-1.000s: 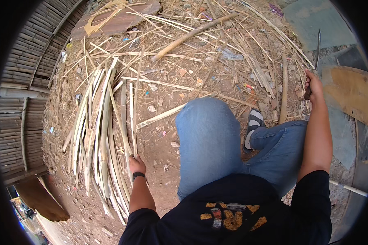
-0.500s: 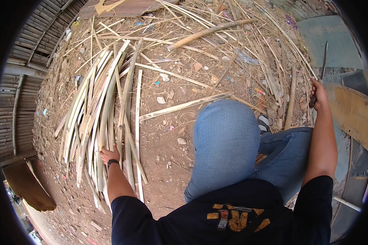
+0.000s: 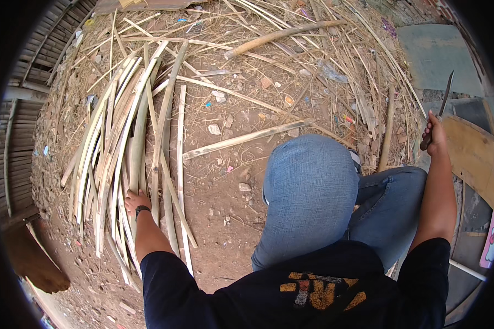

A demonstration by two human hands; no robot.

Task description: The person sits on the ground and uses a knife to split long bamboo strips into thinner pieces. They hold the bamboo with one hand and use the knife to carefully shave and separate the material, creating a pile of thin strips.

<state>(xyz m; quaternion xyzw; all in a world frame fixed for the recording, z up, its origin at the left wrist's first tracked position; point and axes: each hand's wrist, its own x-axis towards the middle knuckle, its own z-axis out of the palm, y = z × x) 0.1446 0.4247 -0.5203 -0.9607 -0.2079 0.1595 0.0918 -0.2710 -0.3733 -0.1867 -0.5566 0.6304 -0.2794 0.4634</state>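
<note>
While person crouches on dirt, left hand (image 3: 133, 200) flat, fingers spread, on near end of split bamboo strip pile (image 3: 115, 153). Right hand (image 3: 434, 131), far right of pile beyond bent knee (image 3: 310, 175), fist wrapped round long knife (image 3: 440, 107), blade upward.

A thick round bamboo pole (image 3: 282, 35) is lying across dry straw (image 3: 335, 55) at the top. One long split strip (image 3: 247, 140) is lying alone on the brown dirt ground (image 3: 225, 192), among small stones (image 3: 214, 129). A grey flat slab (image 3: 436, 57) is lying at the upper right, and a wooden board (image 3: 472, 156) is leaning just below it.
</note>
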